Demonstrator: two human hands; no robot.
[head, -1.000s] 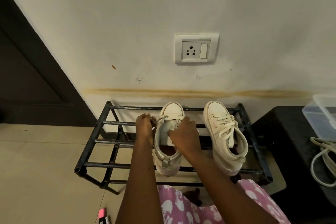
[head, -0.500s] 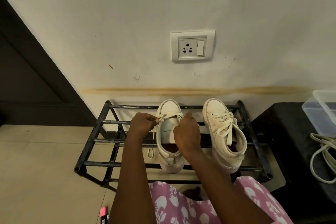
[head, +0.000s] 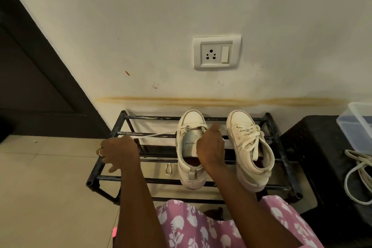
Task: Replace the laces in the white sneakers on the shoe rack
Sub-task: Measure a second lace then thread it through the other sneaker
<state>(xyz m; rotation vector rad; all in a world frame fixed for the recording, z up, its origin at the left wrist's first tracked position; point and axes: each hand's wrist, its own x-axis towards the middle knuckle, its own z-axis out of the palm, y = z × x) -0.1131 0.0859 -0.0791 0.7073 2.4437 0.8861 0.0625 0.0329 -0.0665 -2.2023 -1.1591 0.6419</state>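
Two white sneakers stand on the black metal shoe rack (head: 112, 131), toes to the wall. The left sneaker (head: 190, 159) has most of its eyelets bare, with a white lace (head: 159, 134) stretched taut from its front eyelets out to the left. My left hand (head: 118, 152) holds the end of that lace over the rack's left part. My right hand (head: 210, 147) rests on the left sneaker's right side; its fingertips are hidden. The right sneaker (head: 249, 147) is fully laced, its ends lying loose. A loop of lace (head: 168, 167) hangs beside the left sneaker's heel.
A black stand (head: 322, 147) at the right carries a clear plastic box (head: 358, 125) and a coil of white laces (head: 360, 177). A wall socket (head: 216, 52) sits above the rack. Tiled floor (head: 40, 187) lies to the left, with a dark door (head: 30, 86). A pink object (head: 114, 231) is on the floor.
My left hand has pulled away to the left, drawing the lace out of the left sneaker into a taut line. My right hand stays on the shoe.
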